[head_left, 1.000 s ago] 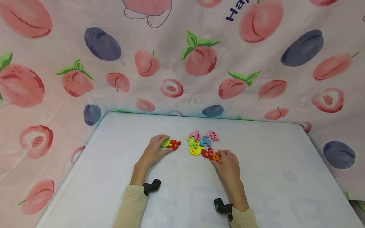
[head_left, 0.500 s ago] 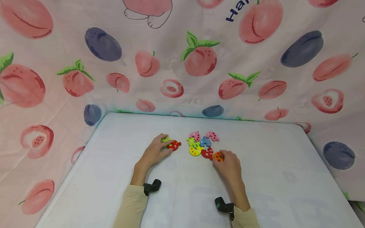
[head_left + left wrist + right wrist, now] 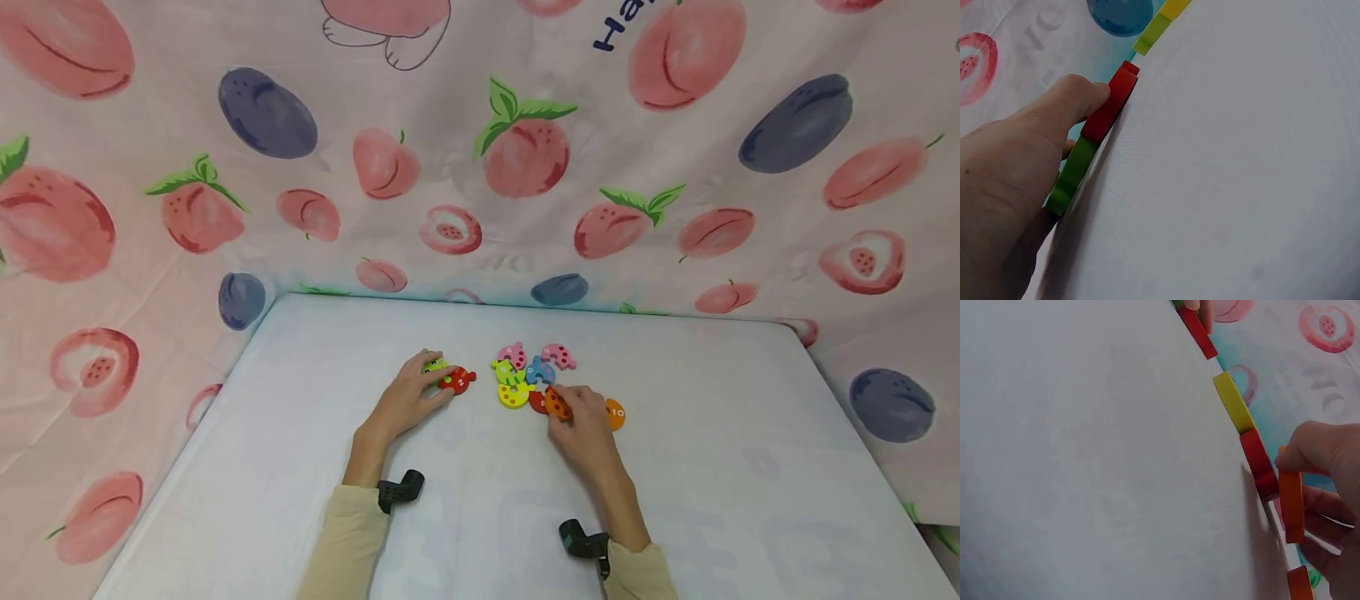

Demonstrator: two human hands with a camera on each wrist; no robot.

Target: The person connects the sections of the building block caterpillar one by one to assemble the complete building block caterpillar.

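Observation:
My left hand [image 3: 405,400] holds a green puzzle piece [image 3: 433,366] and a red piece marked 2 [image 3: 457,381], which touch each other on the table. In the left wrist view the thumb presses the edge of the red piece [image 3: 1110,106], with the green piece [image 3: 1072,178] beside it. My right hand [image 3: 594,429] pinches an orange spotted puzzle piece [image 3: 557,403], raised and tilted over a red piece [image 3: 537,402] that it partly covers. Right of that hand lies another orange piece, marked 10 [image 3: 616,414], partly hidden by the hand.
Several animal-shaped pieces cluster at the middle: yellow [image 3: 513,396], green striped [image 3: 508,372], blue [image 3: 539,371] and two pink, one left [image 3: 513,356] and one right [image 3: 558,357]. The white table [image 3: 465,517] meets a fruit-printed cloth [image 3: 450,167] behind.
My right hand has lifted the orange spotted piece and brought it left over the red piece, uncovering the orange 10 piece. My left fingers have shifted onto the red 2 piece.

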